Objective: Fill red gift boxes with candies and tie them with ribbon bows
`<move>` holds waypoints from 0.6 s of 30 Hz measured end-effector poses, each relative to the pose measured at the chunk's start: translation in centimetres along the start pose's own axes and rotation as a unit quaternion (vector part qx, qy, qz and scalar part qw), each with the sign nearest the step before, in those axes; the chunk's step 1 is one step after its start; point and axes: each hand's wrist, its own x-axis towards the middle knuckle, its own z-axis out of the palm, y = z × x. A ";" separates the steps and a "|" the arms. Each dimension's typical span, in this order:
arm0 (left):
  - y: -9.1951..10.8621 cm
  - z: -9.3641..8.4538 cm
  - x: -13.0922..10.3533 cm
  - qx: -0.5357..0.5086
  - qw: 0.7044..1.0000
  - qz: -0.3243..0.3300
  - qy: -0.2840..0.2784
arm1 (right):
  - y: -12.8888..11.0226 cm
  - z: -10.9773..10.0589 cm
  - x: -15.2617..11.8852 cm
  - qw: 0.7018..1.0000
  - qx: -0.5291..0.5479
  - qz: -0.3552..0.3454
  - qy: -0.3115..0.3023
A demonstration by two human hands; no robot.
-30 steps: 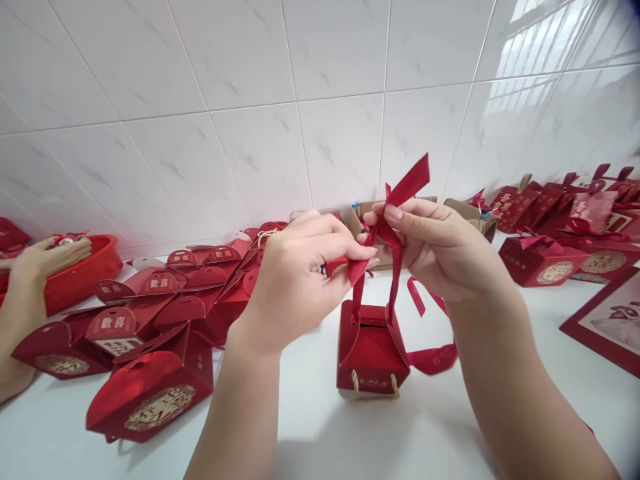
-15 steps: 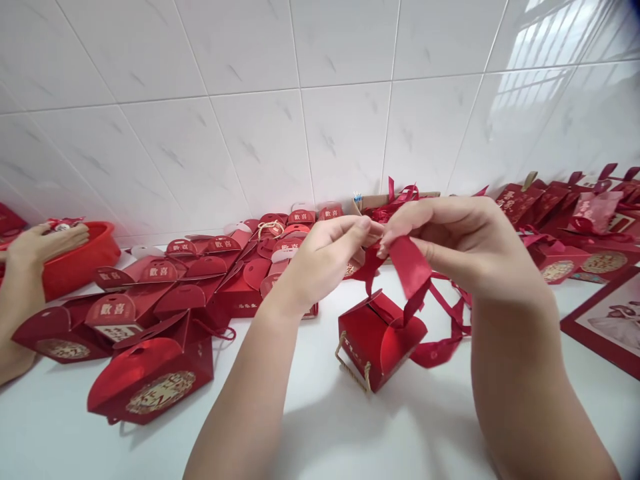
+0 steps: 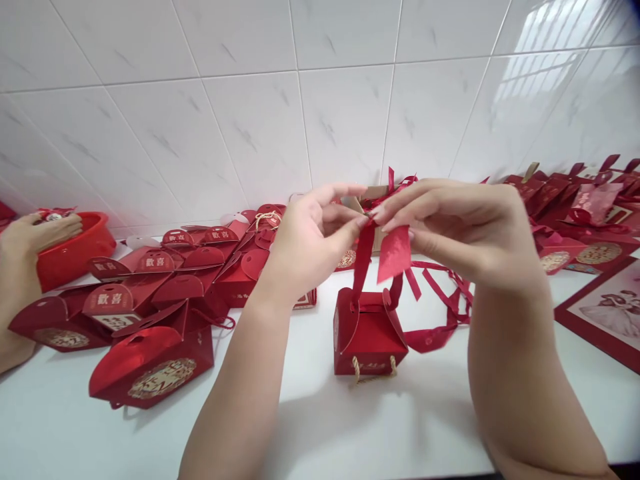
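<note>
Above a small red gift box (image 3: 371, 340), my left hand (image 3: 323, 233) pinches a red ribbon (image 3: 363, 263) between thumb and fingers. My right hand (image 3: 450, 223) grips the same ribbon close beside the left fingertips, and a wide ribbon end hangs below it. The ribbon runs down through holes in the top flaps of the box. Two rope loops of a twisted cord handle (image 3: 374, 379) show on the front side of the box. The exact spot where the fingertips meet is partly hidden.
Several red gift boxes (image 3: 155, 377) crowd the left of the white table. Loose red ribbon (image 3: 430, 339) lies at the right. A cardboard carton (image 3: 350, 204) stands behind. More boxes and a framed picture (image 3: 607, 310) are farther right. Another person's hand (image 3: 45, 233) is over a red basin (image 3: 103, 239).
The gift box has turned and now sits more upright beneath the ribbon, its rope handle facing me. Both hands stay on the ribbon, and my left index finger has straightened outward.
</note>
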 end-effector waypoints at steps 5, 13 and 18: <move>-0.1 -0.7 -0.2 0.128 0.979 0.111 0.111 | 1.8 -0.9 -0.8 0.982 0.128 0.140 0.003; -3.3 -6.8 -7.3 0.363 0.929 -0.018 0.072 | 3.9 -4.0 -9.3 0.913 0.114 0.368 -0.134; -8.8 -8.3 -13.3 0.478 0.873 -0.084 0.050 | 4.7 -5.6 -15.8 0.832 0.073 0.535 -0.127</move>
